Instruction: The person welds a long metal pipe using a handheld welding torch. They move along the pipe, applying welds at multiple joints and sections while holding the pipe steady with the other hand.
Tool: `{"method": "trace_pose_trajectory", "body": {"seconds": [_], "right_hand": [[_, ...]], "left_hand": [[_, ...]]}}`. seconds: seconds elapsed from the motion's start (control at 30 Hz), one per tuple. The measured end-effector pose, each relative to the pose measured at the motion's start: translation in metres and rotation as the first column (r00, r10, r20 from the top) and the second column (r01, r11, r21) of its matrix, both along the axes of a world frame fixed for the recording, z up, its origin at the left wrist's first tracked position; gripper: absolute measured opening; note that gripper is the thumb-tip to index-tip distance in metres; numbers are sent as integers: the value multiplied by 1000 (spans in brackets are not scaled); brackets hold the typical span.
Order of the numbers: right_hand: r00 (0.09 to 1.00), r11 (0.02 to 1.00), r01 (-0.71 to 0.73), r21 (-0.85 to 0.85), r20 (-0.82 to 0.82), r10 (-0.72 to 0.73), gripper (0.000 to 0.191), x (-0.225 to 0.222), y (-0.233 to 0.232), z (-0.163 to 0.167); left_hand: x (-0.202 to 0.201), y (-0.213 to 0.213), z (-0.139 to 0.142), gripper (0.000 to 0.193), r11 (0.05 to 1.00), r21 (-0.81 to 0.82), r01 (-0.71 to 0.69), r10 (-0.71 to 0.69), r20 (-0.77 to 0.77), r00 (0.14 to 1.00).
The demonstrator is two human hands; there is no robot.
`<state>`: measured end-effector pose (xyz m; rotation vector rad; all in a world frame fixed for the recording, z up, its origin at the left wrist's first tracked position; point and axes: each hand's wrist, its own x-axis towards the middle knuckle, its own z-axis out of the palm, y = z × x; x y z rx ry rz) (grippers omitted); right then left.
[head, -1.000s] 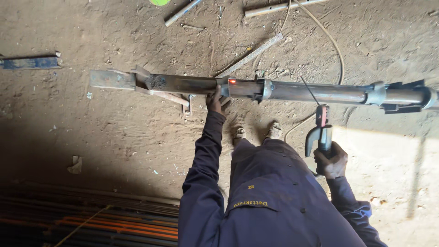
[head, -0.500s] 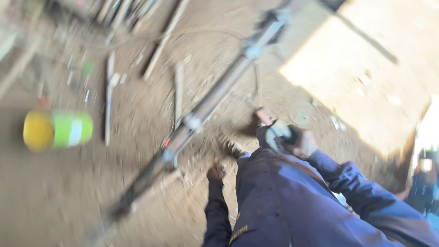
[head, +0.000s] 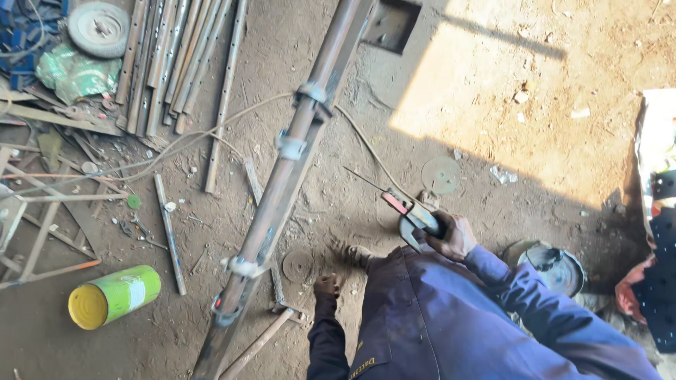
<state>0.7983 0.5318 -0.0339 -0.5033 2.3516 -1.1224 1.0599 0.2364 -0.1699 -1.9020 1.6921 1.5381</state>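
Head camera view: a worker in blue coveralls crouched over a dirt workshop floor (head: 493, 84), seen from above. The right hand (head: 451, 236) was closed around the grip of one welding electrode holder (head: 412, 214), a thin rod sticking out of its clamp toward the far left, just above the ground. One cable (head: 366, 144) ran from the holder away across the floor and under the long pipe. The left hand (head: 327, 285) was lowered near the ground, fingers curled; whether it held anything could not be told. It sat just right of one long steel pipe (head: 289, 165), which lay slanted from the near left to the far middle of the scene and carried three clamp-like fittings along its length. One small round disc (head: 298, 266) lay between the pipe and the left hand, and a second, larger disc (head: 441, 174) lay on the floor just beyond the holder. At the near left, one yellow-and-green can (head: 113, 297) lay on its side, well apart from the hands. A bundle of roughly eight metal bars (head: 169, 56) lay at the far left, beside one grey wheel (head: 99, 28) and one crumpled green bag (head: 70, 74). One round metal pot (head: 553, 267) sat at the worker's right elbow. One sunlit patch covered the far right floor.
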Motion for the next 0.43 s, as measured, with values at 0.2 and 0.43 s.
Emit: {"method": "trace_pose_trajectory", "body": {"seconds": [0.2,0.43], "right_hand": [[973,974,219,-58,85,-213,46,-75,67,-21],[807,841,541,-3,281,-519,37,-131,126,-46]], "left_hand": [[-127,35,11,34,991,-36,130,-131,-22,991],[-248,69,0,37,923,-29,383,-369,-343,864]]}}
